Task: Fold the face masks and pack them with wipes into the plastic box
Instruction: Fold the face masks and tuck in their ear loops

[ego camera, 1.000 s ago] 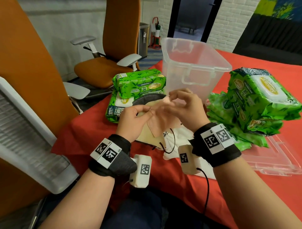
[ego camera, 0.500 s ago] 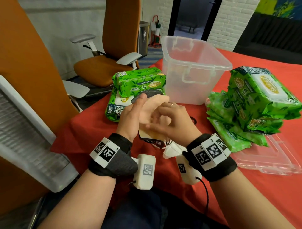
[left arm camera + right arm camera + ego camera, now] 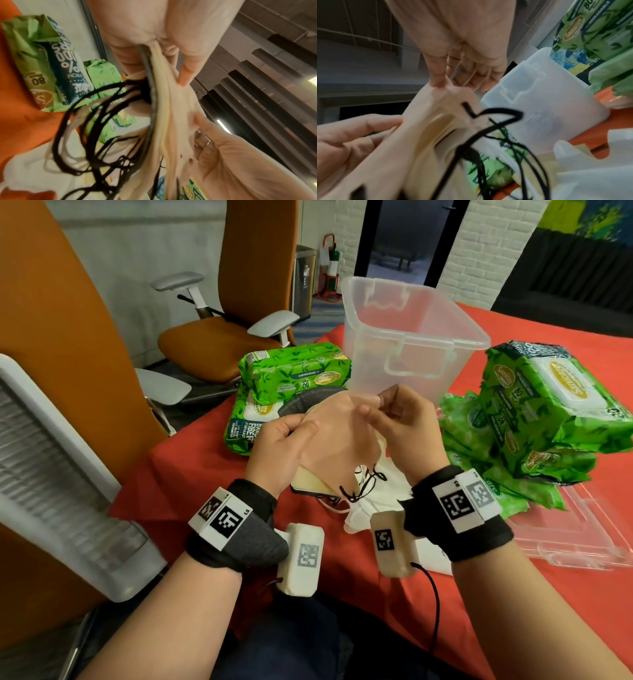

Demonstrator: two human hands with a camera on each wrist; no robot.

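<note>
Holding item: stack of masks (image 3: 337, 446), peach one on top, beige and dark ones behind it, raised above the table (image 3: 205, 467) between both hands.

Left hand (image 3: 279, 455): fingers curled round the stack's left edge, thumb pressed on the peach face; the wrist view shows several layers gripped edge-on.

Right hand (image 3: 402, 422): thumb and forefinger pinching the top corner of the peach mask, other fingers loosely curled.

Ear loops (image 3: 361, 484): black, tangled, hanging from the stack's lower edge.

Box (image 3: 411, 337): clear plastic, open, nothing seen inside; it stands straight ahead of the hands, just beyond them, a little nearer the right hand.

Lid (image 3: 575, 529): flat on the table at right, under the right-hand wipes.

Wipes (image 3: 294, 371): two green packs left of the box; a further pile (image 3: 544, 412) right of it.

White masks (image 3: 370, 508): lying on the table below the hands.

Orientation: stack's long axis runs roughly up and away, toward the box. Judgement: fold in hand; packing not begun.
</note>
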